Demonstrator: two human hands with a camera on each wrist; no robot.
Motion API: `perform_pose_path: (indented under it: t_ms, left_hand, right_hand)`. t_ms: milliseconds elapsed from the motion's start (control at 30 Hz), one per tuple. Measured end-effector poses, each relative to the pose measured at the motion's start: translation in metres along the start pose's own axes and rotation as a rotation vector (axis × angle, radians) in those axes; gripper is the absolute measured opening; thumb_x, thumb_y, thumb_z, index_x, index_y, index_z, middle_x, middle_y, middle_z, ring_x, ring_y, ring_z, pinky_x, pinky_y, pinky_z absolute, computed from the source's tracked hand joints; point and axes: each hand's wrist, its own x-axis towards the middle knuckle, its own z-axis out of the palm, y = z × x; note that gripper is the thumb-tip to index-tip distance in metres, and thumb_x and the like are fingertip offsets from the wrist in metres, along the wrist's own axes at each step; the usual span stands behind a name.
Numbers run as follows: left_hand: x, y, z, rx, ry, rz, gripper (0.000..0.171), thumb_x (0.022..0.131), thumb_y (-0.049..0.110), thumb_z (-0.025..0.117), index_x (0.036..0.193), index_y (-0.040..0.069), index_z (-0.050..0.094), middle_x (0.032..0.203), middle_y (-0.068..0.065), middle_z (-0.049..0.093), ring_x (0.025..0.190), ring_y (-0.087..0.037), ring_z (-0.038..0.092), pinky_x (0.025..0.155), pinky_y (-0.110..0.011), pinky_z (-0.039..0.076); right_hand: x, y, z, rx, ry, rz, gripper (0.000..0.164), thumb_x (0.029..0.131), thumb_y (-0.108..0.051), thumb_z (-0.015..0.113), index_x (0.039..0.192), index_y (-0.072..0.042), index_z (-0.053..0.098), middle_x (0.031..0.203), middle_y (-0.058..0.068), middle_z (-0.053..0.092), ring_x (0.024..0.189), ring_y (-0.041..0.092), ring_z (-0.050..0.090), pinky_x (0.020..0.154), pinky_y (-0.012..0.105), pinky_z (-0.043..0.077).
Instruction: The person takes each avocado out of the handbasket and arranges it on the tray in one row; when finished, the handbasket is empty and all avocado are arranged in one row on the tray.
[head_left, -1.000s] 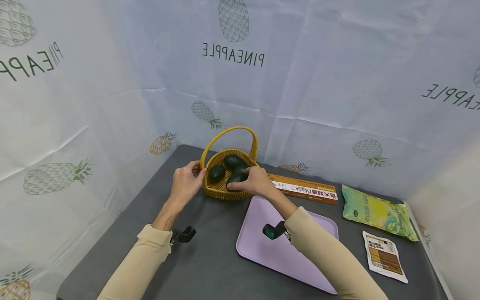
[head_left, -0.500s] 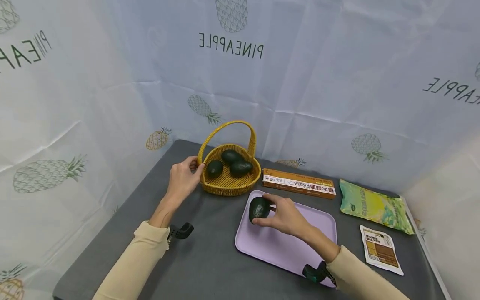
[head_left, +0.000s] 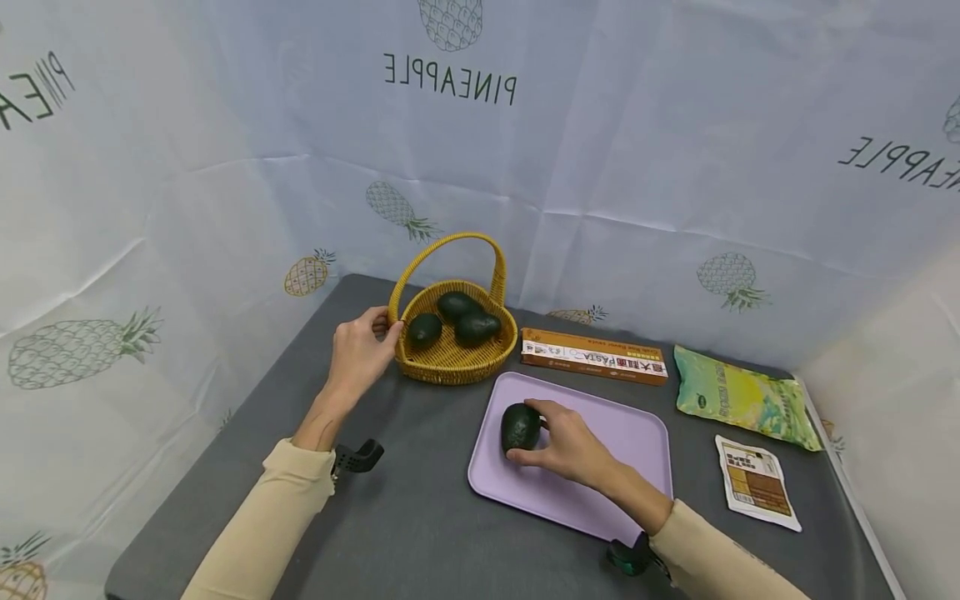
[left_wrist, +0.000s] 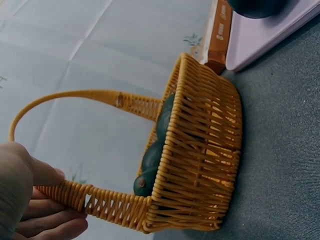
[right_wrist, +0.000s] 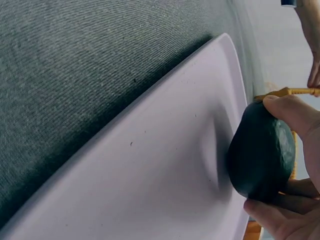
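Note:
My left hand (head_left: 360, 352) pinches the lower left end of the handle of a yellow woven basket (head_left: 455, 367). Thumb and fingers lie on either side of that handle in the left wrist view. Inside the basket sit three dark green avocados (head_left: 477, 328). Over the left part of a lilac tray (head_left: 600, 433), my right hand (head_left: 570, 446) grips another avocado (head_left: 519, 427) between thumb and fingers. In the right wrist view that avocado (right_wrist: 262, 152) is close over the tray's surface (right_wrist: 150, 165), with a shadow beside it.
An orange pasta box (head_left: 594, 357) lies behind the tray, right of the basket. Further right are a green and yellow bag (head_left: 746, 396) and a white and brown packet (head_left: 757, 483). A pineapple-print curtain (head_left: 600, 150) stands behind the grey table (head_left: 420, 525).
My right hand has taken one avocado out of the basket and carried it right and nearer, over the tray. The left hand has stayed on the basket handle.

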Motion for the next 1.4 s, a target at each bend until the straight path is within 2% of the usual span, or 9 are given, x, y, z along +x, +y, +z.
perform_pose_path:
  t_ms: [233,700,867,1033,1200,1400]
  left_hand:
    - [-0.001,-0.001,-0.001,0.0,0.0,0.003,0.03,0.098,0.016,0.075,0.118,-0.006,0.073,0.097,-0.022,0.078,0.082,-0.035,0.075,0.074,-0.05,0.061]
    - [-0.001,0.0,0.0,0.005,-0.01,-0.011,0.031,0.099,0.016,0.074,0.12,-0.006,0.072,0.098,-0.022,0.078,0.083,-0.035,0.075,0.074,-0.05,0.061]
    - [0.0,0.0,0.0,0.004,-0.01,-0.016,0.031,0.099,0.017,0.074,0.12,-0.006,0.072,0.098,-0.022,0.078,0.082,-0.034,0.075,0.075,-0.05,0.061]
    - [0.0,0.0,-0.001,-0.003,-0.017,-0.011,0.031,0.099,0.015,0.074,0.121,-0.006,0.072,0.098,-0.022,0.078,0.083,-0.034,0.076,0.075,-0.05,0.062]
    - [-0.001,0.0,-0.001,-0.01,-0.03,-0.019,0.031,0.1,0.017,0.072,0.121,-0.006,0.071,0.1,-0.022,0.078,0.085,-0.034,0.076,0.075,-0.05,0.062]
    - [0.0,-0.001,0.0,-0.006,-0.019,-0.02,0.031,0.099,0.016,0.074,0.12,-0.005,0.072,0.1,-0.021,0.079,0.084,-0.033,0.076,0.074,-0.049,0.062]
  right_hand:
    - [0.002,-0.005,0.002,-0.057,0.002,0.015,0.092,0.076,-0.048,0.093,0.145,0.002,0.057,0.14,0.017,0.065,0.131,0.032,0.063,0.106,0.05,0.054]
    - [-0.002,-0.007,0.003,-0.089,0.009,0.011,0.093,0.076,-0.049,0.093,0.147,0.0,0.056,0.144,0.017,0.063,0.133,0.033,0.062,0.107,0.051,0.054]
    - [0.001,-0.011,-0.003,-0.081,0.016,0.026,0.094,0.078,-0.055,0.089,0.15,-0.003,0.054,0.147,0.017,0.062,0.135,0.034,0.06,0.107,0.053,0.053]
    - [0.018,-0.024,-0.02,-0.028,0.052,0.049,0.096,0.082,-0.061,0.083,0.153,-0.005,0.051,0.151,0.016,0.059,0.138,0.035,0.058,0.108,0.056,0.052]
    - [0.045,-0.039,-0.044,0.002,0.073,0.04,0.096,0.084,-0.058,0.083,0.154,-0.002,0.049,0.15,0.018,0.059,0.136,0.037,0.059,0.106,0.057,0.053]
    - [0.07,-0.051,-0.062,0.003,0.061,0.029,0.092,0.086,-0.057,0.081,0.154,-0.004,0.05,0.152,0.018,0.057,0.138,0.037,0.057,0.107,0.056,0.052]
